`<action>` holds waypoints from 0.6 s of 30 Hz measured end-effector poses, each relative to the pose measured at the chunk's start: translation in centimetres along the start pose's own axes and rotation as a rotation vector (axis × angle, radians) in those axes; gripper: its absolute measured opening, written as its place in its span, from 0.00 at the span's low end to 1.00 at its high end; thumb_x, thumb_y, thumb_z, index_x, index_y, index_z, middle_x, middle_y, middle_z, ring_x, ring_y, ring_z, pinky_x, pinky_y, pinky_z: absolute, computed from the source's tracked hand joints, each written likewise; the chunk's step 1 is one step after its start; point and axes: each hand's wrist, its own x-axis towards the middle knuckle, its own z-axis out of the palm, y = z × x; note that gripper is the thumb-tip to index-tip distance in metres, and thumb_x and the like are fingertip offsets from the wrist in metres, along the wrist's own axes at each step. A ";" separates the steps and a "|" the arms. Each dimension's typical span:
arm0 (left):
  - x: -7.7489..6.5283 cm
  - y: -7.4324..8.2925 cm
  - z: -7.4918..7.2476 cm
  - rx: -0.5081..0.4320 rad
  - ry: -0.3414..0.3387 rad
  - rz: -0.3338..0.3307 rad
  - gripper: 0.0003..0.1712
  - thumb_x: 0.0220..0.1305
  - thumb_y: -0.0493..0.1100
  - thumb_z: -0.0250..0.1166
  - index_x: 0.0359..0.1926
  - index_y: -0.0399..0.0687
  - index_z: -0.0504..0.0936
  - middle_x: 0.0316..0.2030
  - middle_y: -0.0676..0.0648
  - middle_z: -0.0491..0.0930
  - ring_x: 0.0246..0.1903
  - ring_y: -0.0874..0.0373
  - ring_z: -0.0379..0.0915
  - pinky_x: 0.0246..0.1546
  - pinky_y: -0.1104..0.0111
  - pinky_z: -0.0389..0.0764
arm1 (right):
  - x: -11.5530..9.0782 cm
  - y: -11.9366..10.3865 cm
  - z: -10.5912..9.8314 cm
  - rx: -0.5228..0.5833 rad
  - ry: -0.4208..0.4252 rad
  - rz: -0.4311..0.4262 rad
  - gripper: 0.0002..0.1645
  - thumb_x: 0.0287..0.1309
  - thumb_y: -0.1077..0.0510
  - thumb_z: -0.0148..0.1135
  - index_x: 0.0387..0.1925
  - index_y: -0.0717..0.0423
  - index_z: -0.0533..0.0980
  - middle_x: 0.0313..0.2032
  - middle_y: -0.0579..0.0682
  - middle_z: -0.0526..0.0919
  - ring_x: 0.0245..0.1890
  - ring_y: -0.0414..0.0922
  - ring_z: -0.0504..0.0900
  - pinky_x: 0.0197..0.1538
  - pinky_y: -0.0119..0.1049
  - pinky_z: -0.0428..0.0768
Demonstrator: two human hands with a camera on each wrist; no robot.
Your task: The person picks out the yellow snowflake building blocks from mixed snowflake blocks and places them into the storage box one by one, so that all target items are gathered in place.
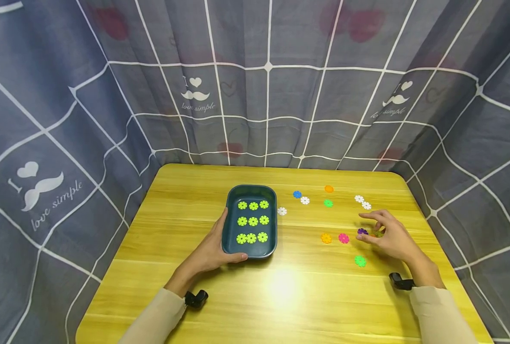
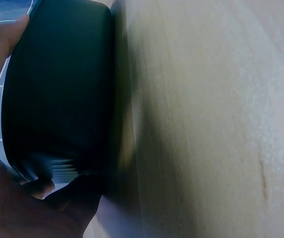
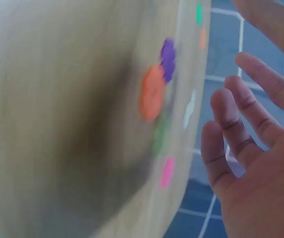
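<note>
My left hand (image 1: pixel 214 246) grips the left side of a dark blue-green tray (image 1: pixel 263 251), thumb along the near corner; the left wrist view shows the tray's outer wall (image 2: pixel 60 89) close above the table. Inside lie yellow-green notched flower-shaped discs (image 1: pixel 253 221) in three rows. My right hand (image 1: pixel 388 236) hovers over the right part of the table, thumb and index finger apart, nothing between them. Nearest to it are a purple disc (image 1: pixel 362 232), an orange disc (image 3: pixel 152 92) and a green disc (image 3: pixel 160 134), partly hidden from the head view by the hand.
Scattered around are a pink disc (image 1: pixel 344 238), a yellow-orange disc (image 1: pixel 326 238), a bright green disc (image 1: pixel 360 261), a blue disc (image 1: pixel 297 194) and several white discs (image 1: pixel 359 198). A grey checked curtain (image 1: pixel 246 95) surrounds the wooden table (image 1: pixel 186 200).
</note>
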 end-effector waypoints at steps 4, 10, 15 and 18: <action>0.0 0.0 0.0 0.008 -0.003 -0.008 0.90 0.59 0.59 0.92 0.98 0.61 0.30 0.97 0.41 0.38 0.95 0.32 0.47 0.90 0.28 0.58 | -0.5 1.2 0.0 0.006 -0.020 0.031 0.42 0.62 0.48 0.92 0.73 0.57 0.86 0.55 0.57 0.83 0.41 0.43 0.73 0.39 0.34 0.69; 0.1 -0.1 0.1 0.003 -0.002 -0.005 0.90 0.58 0.59 0.92 0.98 0.62 0.30 0.98 0.42 0.39 0.95 0.33 0.46 0.90 0.28 0.58 | -1.0 2.9 0.0 -0.004 -0.019 0.041 0.41 0.62 0.48 0.92 0.71 0.60 0.87 0.52 0.56 0.83 0.38 0.40 0.71 0.40 0.33 0.69; 0.1 -0.2 0.1 -0.004 0.000 -0.002 0.91 0.58 0.60 0.92 0.98 0.63 0.30 0.98 0.42 0.38 0.95 0.33 0.46 0.90 0.28 0.58 | -1.5 4.2 -0.5 -0.008 -0.009 0.071 0.37 0.65 0.50 0.90 0.70 0.60 0.87 0.53 0.60 0.84 0.38 0.37 0.71 0.40 0.31 0.71; 0.1 -0.1 0.0 -0.009 -0.001 -0.002 0.91 0.58 0.59 0.93 0.98 0.63 0.30 0.98 0.42 0.38 0.95 0.33 0.46 0.90 0.28 0.58 | -1.8 4.9 -0.8 -0.002 0.000 0.079 0.33 0.66 0.54 0.88 0.69 0.60 0.88 0.54 0.62 0.85 0.37 0.36 0.71 0.41 0.29 0.70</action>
